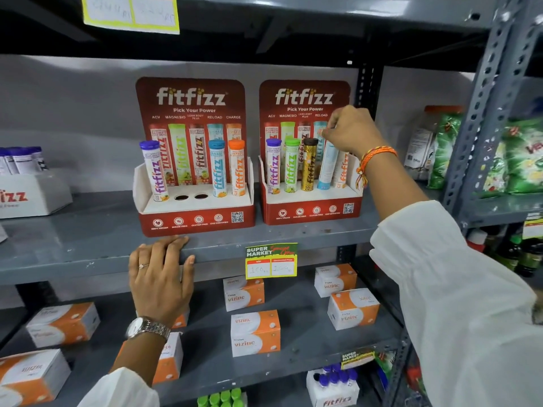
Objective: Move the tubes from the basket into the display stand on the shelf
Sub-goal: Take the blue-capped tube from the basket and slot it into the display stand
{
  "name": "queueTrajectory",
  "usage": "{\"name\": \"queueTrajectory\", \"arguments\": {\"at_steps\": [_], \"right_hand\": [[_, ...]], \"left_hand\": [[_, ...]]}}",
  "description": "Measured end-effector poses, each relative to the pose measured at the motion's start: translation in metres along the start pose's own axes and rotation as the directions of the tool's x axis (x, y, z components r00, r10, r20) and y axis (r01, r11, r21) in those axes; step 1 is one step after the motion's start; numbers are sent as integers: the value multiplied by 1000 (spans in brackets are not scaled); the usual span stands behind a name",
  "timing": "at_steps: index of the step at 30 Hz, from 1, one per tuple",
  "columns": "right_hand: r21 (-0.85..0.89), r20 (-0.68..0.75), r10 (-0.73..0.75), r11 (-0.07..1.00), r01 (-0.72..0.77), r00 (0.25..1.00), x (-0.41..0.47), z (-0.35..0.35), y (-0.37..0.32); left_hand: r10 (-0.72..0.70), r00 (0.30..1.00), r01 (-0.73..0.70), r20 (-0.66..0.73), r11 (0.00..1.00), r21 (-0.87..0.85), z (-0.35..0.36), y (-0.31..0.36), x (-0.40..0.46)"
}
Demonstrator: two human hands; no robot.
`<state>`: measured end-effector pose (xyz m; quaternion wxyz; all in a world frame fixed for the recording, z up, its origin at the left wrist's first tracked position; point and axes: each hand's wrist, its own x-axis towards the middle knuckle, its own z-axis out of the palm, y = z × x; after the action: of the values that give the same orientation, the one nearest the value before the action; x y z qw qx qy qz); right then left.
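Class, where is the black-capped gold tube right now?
Head view: the black-capped gold tube stands in the right-hand red display stand, middle slot, between the green-capped tube and the pale blue tube.

Two empty holes [191,197] — between purple tube [154,171] and blue tube [217,168]

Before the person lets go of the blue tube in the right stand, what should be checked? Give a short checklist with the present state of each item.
1. Right hand grips the top of the light blue tube: ok.
2. Tube stands upright in its hole: not ok, it leans to the right.
3. Tube bottom fully seated in the right stand: cannot tell.
4. Neighbour tubes, the black-capped gold tube and the orange tube, undisturbed: ok, both in their holes.
5. Left hand steadies on the shelf edge, clear of the stands: ok.
6. Free holes remain in the left stand for the next tubes: ok, two empty.
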<state>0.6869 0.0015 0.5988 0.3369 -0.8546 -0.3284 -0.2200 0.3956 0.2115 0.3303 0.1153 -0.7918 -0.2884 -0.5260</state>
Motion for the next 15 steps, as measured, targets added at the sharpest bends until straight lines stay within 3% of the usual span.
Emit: {"name": "queueTrajectory", "arguments": {"at_steps": [5,10,15], "right_hand": [[-20,-22,36,999,-37,999,1,1,-3],[-120,113,-60,990,73,992,4,-7,0],[-100,162,-125,985,142,979,-1,-15,-2]], "left_hand": [[18,1000,-19,-8,1000,-5,-3,1,2],[22,1000,-22,-18,1000,2,-5,1,2],[15,1000,-15,-16,1000,-5,-5,2,1]]}}
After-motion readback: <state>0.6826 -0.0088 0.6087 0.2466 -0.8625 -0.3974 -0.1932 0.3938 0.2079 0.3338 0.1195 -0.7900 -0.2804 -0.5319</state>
